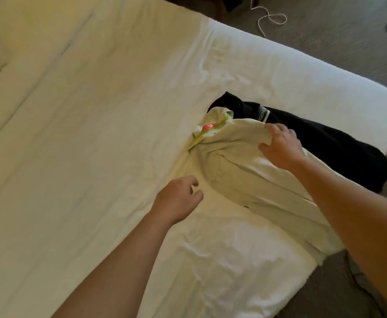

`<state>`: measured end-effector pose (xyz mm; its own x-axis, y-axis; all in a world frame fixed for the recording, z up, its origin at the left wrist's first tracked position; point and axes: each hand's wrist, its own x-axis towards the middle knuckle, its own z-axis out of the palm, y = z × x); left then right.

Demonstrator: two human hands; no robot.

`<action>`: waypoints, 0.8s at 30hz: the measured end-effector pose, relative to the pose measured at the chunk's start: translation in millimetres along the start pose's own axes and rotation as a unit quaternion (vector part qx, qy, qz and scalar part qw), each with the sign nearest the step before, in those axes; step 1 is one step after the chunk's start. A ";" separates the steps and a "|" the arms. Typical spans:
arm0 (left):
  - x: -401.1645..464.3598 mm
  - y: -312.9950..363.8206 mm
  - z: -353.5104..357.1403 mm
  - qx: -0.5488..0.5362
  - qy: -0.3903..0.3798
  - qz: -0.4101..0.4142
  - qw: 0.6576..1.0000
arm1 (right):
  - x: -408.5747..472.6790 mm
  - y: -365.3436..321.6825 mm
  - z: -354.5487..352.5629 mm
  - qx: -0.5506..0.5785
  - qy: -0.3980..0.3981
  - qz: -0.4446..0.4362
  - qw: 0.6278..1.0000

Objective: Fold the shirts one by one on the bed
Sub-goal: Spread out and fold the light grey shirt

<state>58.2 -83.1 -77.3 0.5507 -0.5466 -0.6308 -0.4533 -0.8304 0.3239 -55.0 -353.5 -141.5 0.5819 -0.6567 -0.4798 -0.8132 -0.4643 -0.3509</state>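
A pale cream shirt [240, 166] with a green-edged collar and a red neck label lies crumpled near the bed's right corner. It partly covers a black shirt [339, 143] with a white printed strip. My right hand [279, 148] rests on the pale shirt's upper edge, fingers curled into the fabric. My left hand [178, 198] hovers just left of the pale shirt, fingers loosely curled, holding nothing.
The bed [84, 111] is covered by a wrinkled white sheet, with wide room to the left of the shirts. Grey carpet [337, 31] lies beyond the bed's right edge, with a white cord [271, 19] and a dark cable on it.
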 end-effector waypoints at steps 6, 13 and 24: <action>17.7 -34.0 17.9 0.019 -0.026 -0.045 0.998 | 30.8 -10.1 22.8 0.010 -0.018 0.092 0.996; -15.2 -42.6 7.4 -0.011 -0.049 -0.063 0.997 | -38.5 -42.5 57.2 -0.043 -0.039 -0.136 0.989; -197.1 -82.0 -30.5 -0.058 0.022 -0.106 0.992 | -224.1 -161.7 42.9 -0.048 -0.251 -0.240 0.937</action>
<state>8.2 89.5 42.0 0.6562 -0.3598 -0.6633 -0.2409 -0.9329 0.2677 -53.6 -105.7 -11.7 0.7916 -0.0075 -0.6110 -0.4399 -0.7010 -0.5613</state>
